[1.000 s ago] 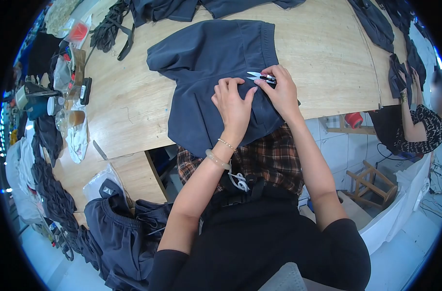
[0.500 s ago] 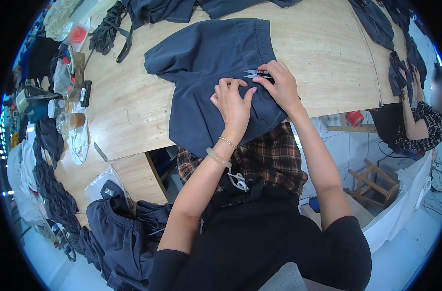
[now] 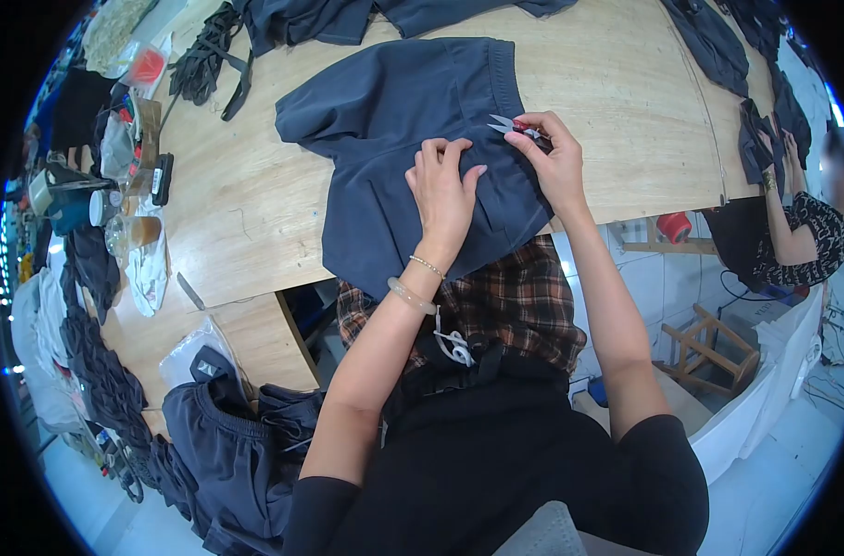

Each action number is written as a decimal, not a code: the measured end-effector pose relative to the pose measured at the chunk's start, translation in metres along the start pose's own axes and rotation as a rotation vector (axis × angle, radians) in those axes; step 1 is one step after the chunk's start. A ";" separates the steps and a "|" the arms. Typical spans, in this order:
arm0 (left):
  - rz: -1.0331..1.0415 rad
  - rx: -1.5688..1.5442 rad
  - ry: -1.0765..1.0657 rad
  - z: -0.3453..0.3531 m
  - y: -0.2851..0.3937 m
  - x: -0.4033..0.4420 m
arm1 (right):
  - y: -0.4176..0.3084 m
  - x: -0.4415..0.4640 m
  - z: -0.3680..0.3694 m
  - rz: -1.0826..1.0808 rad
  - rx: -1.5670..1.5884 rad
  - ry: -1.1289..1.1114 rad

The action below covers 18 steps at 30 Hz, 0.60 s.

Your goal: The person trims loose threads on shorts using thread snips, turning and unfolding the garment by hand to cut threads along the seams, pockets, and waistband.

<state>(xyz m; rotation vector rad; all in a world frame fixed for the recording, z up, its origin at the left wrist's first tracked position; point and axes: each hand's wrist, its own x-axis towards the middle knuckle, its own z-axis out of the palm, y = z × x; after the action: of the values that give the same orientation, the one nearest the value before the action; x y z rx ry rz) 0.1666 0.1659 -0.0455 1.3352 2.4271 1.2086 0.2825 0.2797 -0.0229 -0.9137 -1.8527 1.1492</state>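
Dark blue shorts with a ribbed elastic waistband lie spread on the wooden table in front of me, their lower edge hanging over the table's edge towards my lap. My left hand rests on the fabric, fingers bent and thumb apart, with nothing held. Red-handled thread snips are in my right hand, their two pointed blades apart and aimed left, just over the cloth near the waistband. Part of the handle is hidden by my fingers.
More dark garments lie along the table's far edge. On the left are a bundle of dark cords, a jar with brown contents and a pile of shorts. A co-worker's arm handles cloth at right, above a wooden stool.
My right hand has moved a little up and right with the snips, which have come away from the left hand. The left hand has shifted slightly up and left; the shorts lie nearly as before.
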 end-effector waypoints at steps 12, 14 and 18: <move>0.196 -0.113 -0.087 -0.005 -0.016 0.024 | -0.004 -0.008 -0.012 0.098 -0.118 -0.157; 0.156 -0.131 -0.107 -0.008 -0.020 0.025 | -0.003 -0.007 -0.014 0.103 -0.169 -0.178; 0.214 -0.199 -0.150 -0.011 -0.016 0.025 | -0.001 -0.006 -0.016 0.084 -0.189 -0.156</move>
<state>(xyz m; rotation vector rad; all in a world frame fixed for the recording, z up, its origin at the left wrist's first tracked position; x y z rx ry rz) 0.1361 0.1737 -0.0432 1.5911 2.0452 1.3048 0.2989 0.2806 -0.0183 -1.0412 -2.0946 1.1382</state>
